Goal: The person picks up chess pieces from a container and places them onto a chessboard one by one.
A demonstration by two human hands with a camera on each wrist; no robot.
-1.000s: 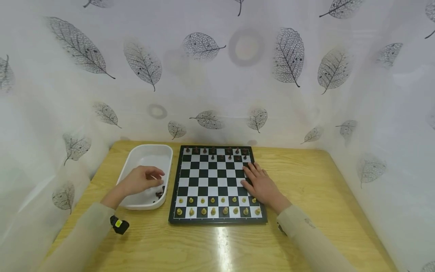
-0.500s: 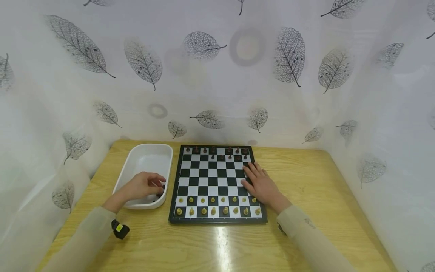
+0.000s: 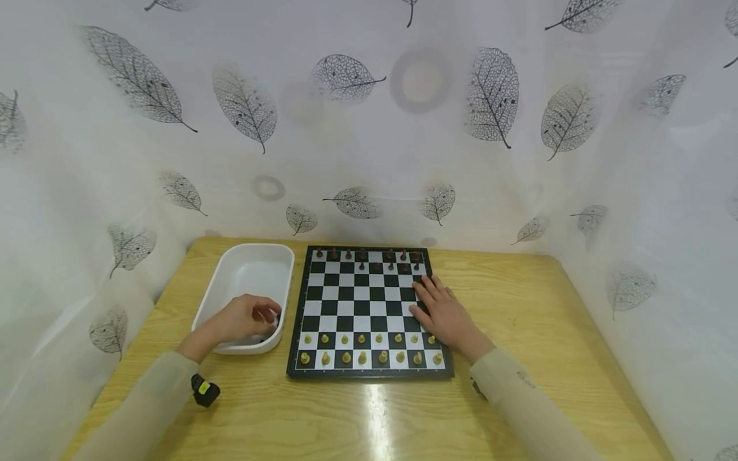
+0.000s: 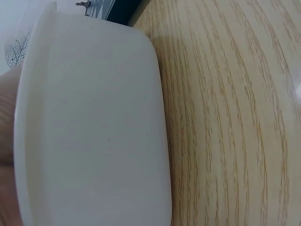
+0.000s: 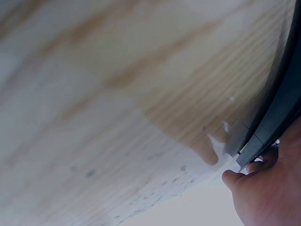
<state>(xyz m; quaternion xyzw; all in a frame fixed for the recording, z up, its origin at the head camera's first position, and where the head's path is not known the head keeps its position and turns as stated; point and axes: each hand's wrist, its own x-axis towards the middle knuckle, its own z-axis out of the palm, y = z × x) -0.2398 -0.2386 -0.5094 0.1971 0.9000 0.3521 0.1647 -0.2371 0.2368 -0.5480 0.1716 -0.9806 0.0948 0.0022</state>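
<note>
My left hand (image 3: 248,317) reaches into the white plastic tray (image 3: 245,255), its fingers bent down near the right wall. Dark chess pieces (image 3: 262,340) lie there, mostly hidden by the hand; I cannot tell whether the fingers hold one. In the left wrist view, the outer wall of the tray (image 4: 99,122) covers most of that hand. My right hand (image 3: 446,317) rests with spread fingers on the right edge of the chessboard (image 3: 369,376). Dark red chess pieces (image 3: 362,255) stand in the far rows, with gaps. Yellow chess pieces (image 3: 383,357) fill the two near rows.
The tray and board stand side by side on a wooden table (image 3: 513,307). A white curtain (image 3: 369,141) with leaf prints hangs behind the table and along both sides. A small black device (image 3: 205,390) is strapped at the left wrist.
My left hand has sunk lower into the tray, toward its near right corner, and its fingers now cover most of the dark pieces there. My right hand has stayed in place.
</note>
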